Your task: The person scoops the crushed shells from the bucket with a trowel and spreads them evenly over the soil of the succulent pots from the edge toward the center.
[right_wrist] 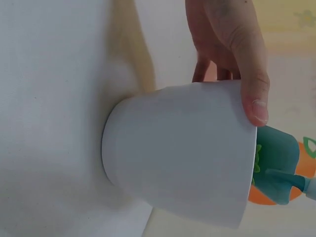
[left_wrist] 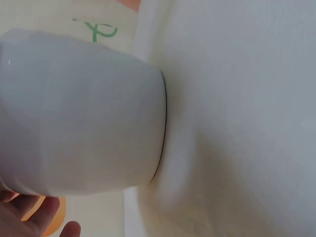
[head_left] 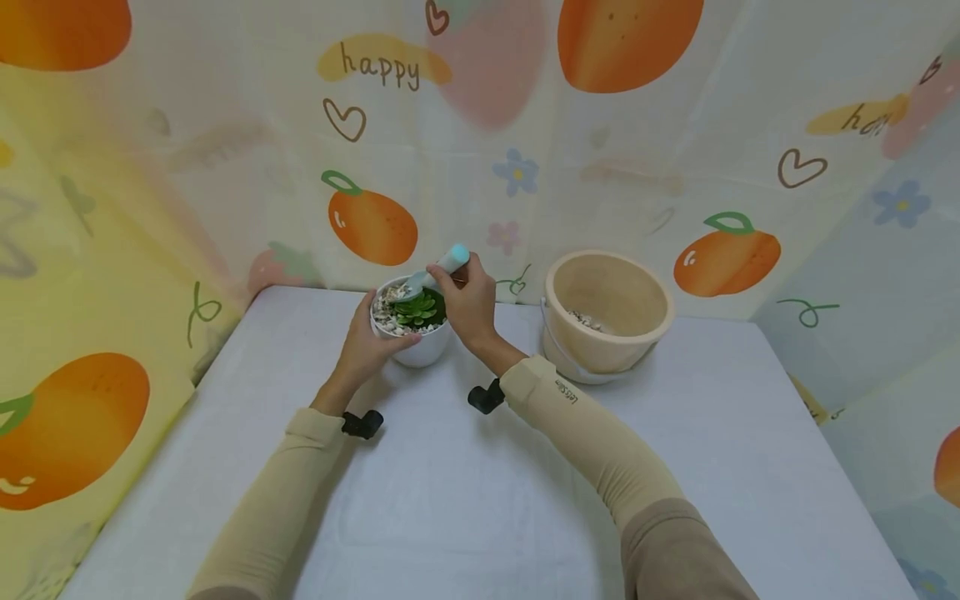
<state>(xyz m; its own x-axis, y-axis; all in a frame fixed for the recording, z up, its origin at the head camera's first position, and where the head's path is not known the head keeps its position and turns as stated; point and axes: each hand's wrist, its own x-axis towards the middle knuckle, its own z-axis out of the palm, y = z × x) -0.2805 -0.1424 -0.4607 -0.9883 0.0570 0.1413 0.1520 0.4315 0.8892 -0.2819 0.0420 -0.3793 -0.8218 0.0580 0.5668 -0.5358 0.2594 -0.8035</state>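
A white flowerpot (head_left: 422, 353) stands on the table, holding a green succulent (head_left: 417, 311) and pale pebbles (head_left: 382, 315). My left hand (head_left: 363, 350) grips the pot from its left side, with the thumb lying across the front near the rim. In my right hand (head_left: 472, 307), at the pot's right, is a small trowel (head_left: 456, 257) with a light-blue and white handle, held between thumb and fingers. Its teal blade (right_wrist: 279, 158) is over the pot, beside the plant. The left wrist view shows the pot's wall (left_wrist: 89, 113) and a few fingertips (left_wrist: 47, 210) beneath it.
To the right stands a beige bucket (head_left: 609, 354) with a white handle and some pebbles (head_left: 585, 320) at its bottom. A white cloth covers the table (head_left: 465, 517). Fruit-patterned sheets (head_left: 480, 167) hang close behind and at the sides.
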